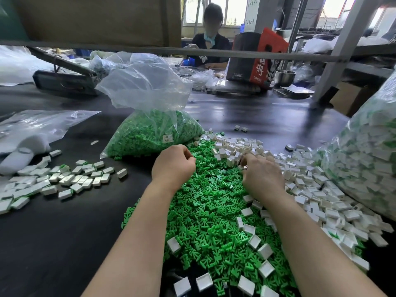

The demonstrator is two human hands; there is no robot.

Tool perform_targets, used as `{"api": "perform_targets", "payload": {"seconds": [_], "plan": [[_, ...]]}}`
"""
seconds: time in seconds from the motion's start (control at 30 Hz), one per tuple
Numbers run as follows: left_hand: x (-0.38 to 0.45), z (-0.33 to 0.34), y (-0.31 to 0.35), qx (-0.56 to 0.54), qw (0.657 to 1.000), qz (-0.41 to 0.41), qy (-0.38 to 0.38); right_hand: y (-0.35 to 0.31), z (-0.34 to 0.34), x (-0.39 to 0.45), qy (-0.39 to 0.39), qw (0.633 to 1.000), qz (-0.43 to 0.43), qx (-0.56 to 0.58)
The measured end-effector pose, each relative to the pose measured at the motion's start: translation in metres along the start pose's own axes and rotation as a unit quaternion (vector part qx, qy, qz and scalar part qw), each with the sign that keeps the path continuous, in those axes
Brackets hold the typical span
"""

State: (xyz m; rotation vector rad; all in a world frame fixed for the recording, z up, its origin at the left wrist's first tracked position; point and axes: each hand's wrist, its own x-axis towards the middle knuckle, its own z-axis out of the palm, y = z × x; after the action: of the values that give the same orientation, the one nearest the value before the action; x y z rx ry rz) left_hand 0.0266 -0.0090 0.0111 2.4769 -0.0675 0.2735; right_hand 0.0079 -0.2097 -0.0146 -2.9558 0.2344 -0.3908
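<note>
A heap of small green plastic pieces covers the black table in front of me. A spread of white rectangular caps lies along its right side. My left hand hovers over the far end of the green heap with its fingers curled into a fist; whatever is inside is hidden. My right hand reaches to where green and white meet, and its fingertips pinch a white cap. Both forearms stretch over the heap.
An open clear bag of green pieces stands just beyond my left hand. A large bag of assembled white parts bulges at the right. Assembled white pieces lie at the left near empty plastic bags. Another person sits across the table.
</note>
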Motion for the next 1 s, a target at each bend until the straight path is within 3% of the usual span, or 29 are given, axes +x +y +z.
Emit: {"api": "perform_targets", "payload": {"seconds": [0.2, 0.33, 0.47, 0.53, 0.63, 0.8, 0.9, 1.0], "plan": [[-0.003, 0.005, 0.005, -0.009, 0.999, 0.017, -0.041, 0.001, -0.002, 0.001, -0.024, 0.999, 0.014, -0.027], [-0.004, 0.008, 0.009, -0.002, 0.998, 0.025, -0.057, 0.003, -0.003, 0.002, 0.035, 0.999, -0.004, -0.007], [-0.006, 0.012, 0.011, -0.02, 0.995, 0.036, -0.087, 0.005, -0.007, 0.002, 0.05, 0.993, -0.003, 0.111], [-0.008, 0.016, 0.011, -0.01, 0.991, 0.053, -0.122, 0.004, -0.011, 0.002, 0.034, 0.967, 0.007, 0.252], [-0.011, 0.023, 0.014, 0.01, 0.984, 0.088, -0.152, -0.001, -0.018, 0.0, -0.023, 0.883, 0.043, 0.466], [-0.015, 0.03, 0.03, -0.171, 0.971, 0.1, -0.133, -0.016, -0.019, -0.001, -0.064, 0.797, 0.085, 0.594], [-0.015, 0.03, 0.033, -0.228, 0.966, 0.093, -0.077, -0.022, -0.019, 0.0, -0.064, 0.784, 0.083, 0.612], [-0.014, 0.026, 0.03, -0.295, 0.95, 0.064, -0.076, -0.015, -0.019, 0.001, -0.058, 0.799, 0.073, 0.593]]}}
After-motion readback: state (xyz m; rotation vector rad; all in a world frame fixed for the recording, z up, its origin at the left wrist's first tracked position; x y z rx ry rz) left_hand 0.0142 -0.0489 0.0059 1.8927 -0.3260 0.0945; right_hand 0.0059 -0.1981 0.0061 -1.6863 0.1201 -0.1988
